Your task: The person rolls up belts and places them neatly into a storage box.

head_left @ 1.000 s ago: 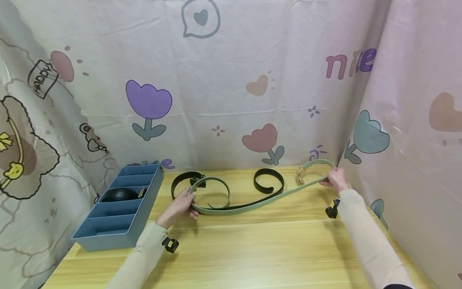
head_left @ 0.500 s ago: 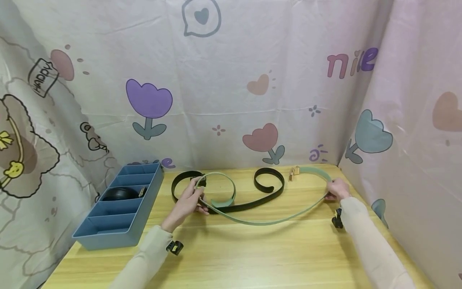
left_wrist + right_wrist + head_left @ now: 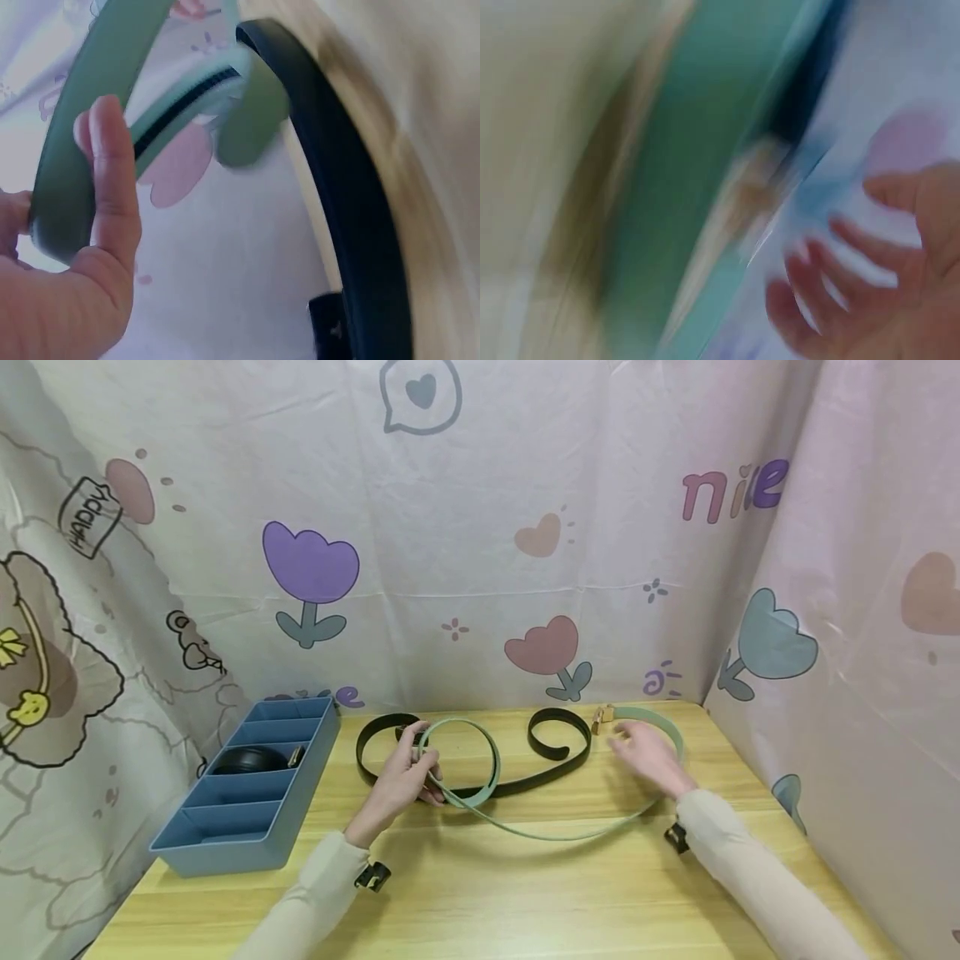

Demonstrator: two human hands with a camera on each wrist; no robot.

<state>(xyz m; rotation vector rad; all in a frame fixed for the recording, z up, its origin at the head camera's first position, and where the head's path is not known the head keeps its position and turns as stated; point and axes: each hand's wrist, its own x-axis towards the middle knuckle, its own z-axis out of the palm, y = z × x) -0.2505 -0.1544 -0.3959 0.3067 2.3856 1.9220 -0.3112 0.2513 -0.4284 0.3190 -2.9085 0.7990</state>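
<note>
My left hand (image 3: 401, 779) holds a light green belt (image 3: 633, 712), whose free end makes a round loop beside the fingers. In the left wrist view the green belt (image 3: 82, 142) passes between that hand's thumb and fingers. From there the strap sags in a long curve to the right and bends back to a gold buckle (image 3: 602, 719) on the table. My right hand (image 3: 647, 755) hovers near the buckle, fingers spread and holding nothing, as the blurred right wrist view also shows. A black belt (image 3: 536, 783) lies behind, partly covered by the left hand and the green loop.
At the left stands a blue-grey divided box (image 3: 273, 827), with a coiled black belt (image 3: 251, 762) in one compartment. The wooden table (image 3: 517, 902) ends at a printed curtain (image 3: 450, 527) behind and at both sides.
My right hand has let go of the green strap and moved left toward the buckle. My left hand has shifted slightly right with the loop, and the strap now sags lower toward me.
</note>
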